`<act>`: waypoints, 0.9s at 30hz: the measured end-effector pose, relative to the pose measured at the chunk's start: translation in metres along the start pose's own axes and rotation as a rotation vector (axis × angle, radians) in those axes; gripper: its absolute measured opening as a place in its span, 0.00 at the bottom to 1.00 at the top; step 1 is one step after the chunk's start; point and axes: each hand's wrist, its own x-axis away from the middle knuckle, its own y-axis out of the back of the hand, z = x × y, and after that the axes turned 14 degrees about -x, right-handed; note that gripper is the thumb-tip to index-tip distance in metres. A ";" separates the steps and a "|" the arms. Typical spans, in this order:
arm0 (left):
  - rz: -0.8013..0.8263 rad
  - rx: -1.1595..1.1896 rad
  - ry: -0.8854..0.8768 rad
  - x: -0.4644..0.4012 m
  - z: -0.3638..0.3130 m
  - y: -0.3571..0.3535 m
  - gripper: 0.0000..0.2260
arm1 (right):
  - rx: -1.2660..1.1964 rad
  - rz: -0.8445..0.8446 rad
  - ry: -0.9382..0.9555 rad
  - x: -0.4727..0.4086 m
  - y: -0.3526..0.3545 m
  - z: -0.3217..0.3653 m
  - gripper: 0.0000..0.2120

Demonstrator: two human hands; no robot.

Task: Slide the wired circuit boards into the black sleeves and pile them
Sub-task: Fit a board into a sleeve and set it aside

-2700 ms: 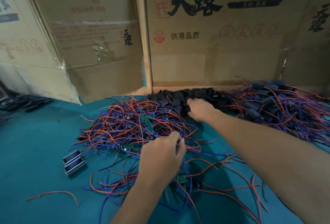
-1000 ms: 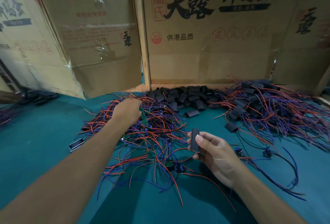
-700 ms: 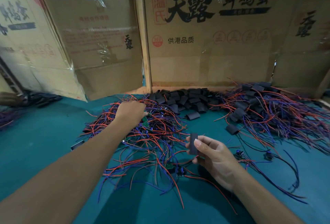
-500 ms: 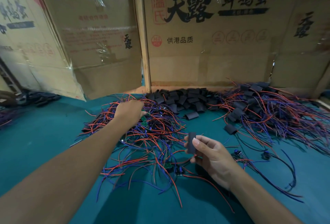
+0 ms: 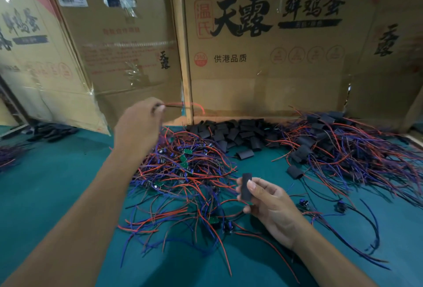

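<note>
A tangle of small green circuit boards with red and blue wires [image 5: 183, 172] lies in the middle of the green table. My left hand [image 5: 137, 126] is raised above its far side and pinches a red wire [image 5: 187, 105] that trails to the right; the board on it is hidden. My right hand [image 5: 267, 204] is held low near the front of the tangle and pinches one flat black sleeve [image 5: 246, 186] upright between thumb and fingers. A heap of loose black sleeves [image 5: 233, 132] lies at the back. Sleeved boards with wires [image 5: 348, 149] are piled at the right.
Tall cardboard boxes [image 5: 263, 57] wall off the back of the table. A few stray wired parts [image 5: 338, 206] lie to the right of my right hand. More black pieces [image 5: 52, 130] and wires [image 5: 9, 154] sit at the far left. Bare green cloth [image 5: 45, 195] spreads at the front left.
My left hand has lifted out of the tangle, pulling a red wire up with it. My right hand still holds the black sleeve in about the same place.
</note>
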 end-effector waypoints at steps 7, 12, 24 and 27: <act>0.147 1.433 0.549 0.071 -0.035 -0.006 0.11 | 0.075 -0.077 0.125 -0.002 0.003 0.000 0.27; 0.248 1.775 0.601 0.093 -0.049 -0.020 0.13 | 0.856 -0.207 0.572 0.002 0.007 0.002 0.11; 0.255 1.892 0.703 0.097 -0.048 -0.029 0.17 | 0.873 -0.233 0.586 0.002 0.007 -0.003 0.12; 0.276 1.945 0.749 0.097 -0.047 -0.030 0.18 | 0.892 -0.221 0.574 0.001 0.008 -0.004 0.12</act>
